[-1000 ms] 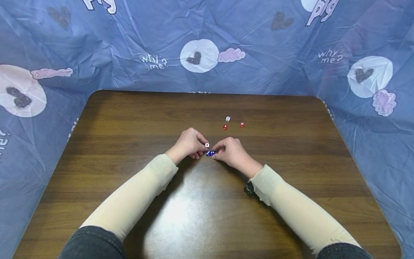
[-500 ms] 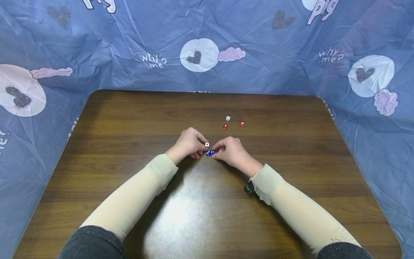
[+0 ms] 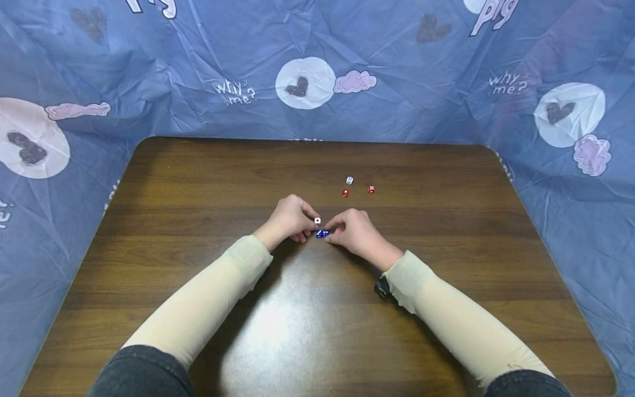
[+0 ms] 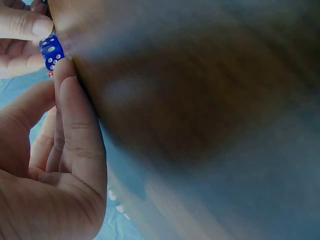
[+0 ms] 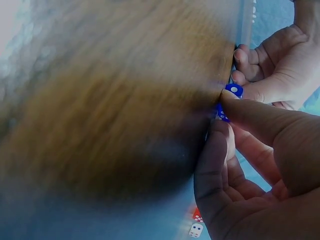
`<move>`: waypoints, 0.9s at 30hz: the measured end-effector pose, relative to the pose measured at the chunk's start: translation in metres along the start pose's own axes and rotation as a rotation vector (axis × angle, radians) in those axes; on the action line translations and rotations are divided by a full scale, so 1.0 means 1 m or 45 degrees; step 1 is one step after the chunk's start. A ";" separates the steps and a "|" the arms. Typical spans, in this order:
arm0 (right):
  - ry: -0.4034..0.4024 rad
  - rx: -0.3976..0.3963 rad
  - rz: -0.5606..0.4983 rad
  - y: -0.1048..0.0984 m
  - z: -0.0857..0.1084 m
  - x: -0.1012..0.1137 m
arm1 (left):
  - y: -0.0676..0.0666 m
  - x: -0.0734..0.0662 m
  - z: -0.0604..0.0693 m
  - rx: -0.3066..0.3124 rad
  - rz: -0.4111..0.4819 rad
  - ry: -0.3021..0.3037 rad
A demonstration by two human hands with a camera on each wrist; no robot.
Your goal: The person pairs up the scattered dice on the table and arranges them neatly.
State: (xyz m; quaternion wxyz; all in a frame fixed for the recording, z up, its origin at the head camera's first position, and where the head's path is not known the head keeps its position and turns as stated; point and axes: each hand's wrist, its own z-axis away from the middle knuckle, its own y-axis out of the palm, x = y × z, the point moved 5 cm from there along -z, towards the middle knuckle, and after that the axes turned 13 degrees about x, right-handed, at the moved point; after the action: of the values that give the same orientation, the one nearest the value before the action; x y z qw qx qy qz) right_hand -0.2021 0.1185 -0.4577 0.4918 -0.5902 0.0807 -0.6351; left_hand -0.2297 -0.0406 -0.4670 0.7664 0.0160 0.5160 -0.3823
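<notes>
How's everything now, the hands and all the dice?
blue dice, side by side
right hand, pinching the blue dice
left hand, at the blue dice, hold unclear
near white die, red dot showing
far white die, untouched
left red die, untouched
right red die, untouched

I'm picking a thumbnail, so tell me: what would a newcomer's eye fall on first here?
Likely the bright blue dice between the left hand and right hand, near the middle of the table, with a white die close by. Next, two red dice and another white die farther back, right of centre. Behind, the blue backdrop printed with hearts draws the eye too.
</notes>
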 end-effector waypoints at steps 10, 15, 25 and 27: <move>0.019 0.015 -0.020 0.000 0.000 0.000 | 0.000 0.000 0.002 0.000 0.009 0.012; -0.006 0.013 -0.024 0.001 0.001 -0.002 | 0.000 0.000 0.002 -0.002 0.017 -0.001; 0.005 -0.063 -0.043 -0.019 0.004 -0.017 | 0.000 -0.002 0.004 0.000 0.030 -0.023; 0.021 -0.097 -0.061 -0.029 0.003 -0.020 | 0.000 -0.001 0.003 0.002 0.035 -0.025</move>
State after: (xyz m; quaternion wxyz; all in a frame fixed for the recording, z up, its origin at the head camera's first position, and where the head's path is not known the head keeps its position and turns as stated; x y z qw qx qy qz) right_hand -0.2184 0.1488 -0.4507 0.4529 -0.6051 0.0947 -0.6479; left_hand -0.2274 -0.0414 -0.4644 0.7766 0.0200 0.5079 -0.3723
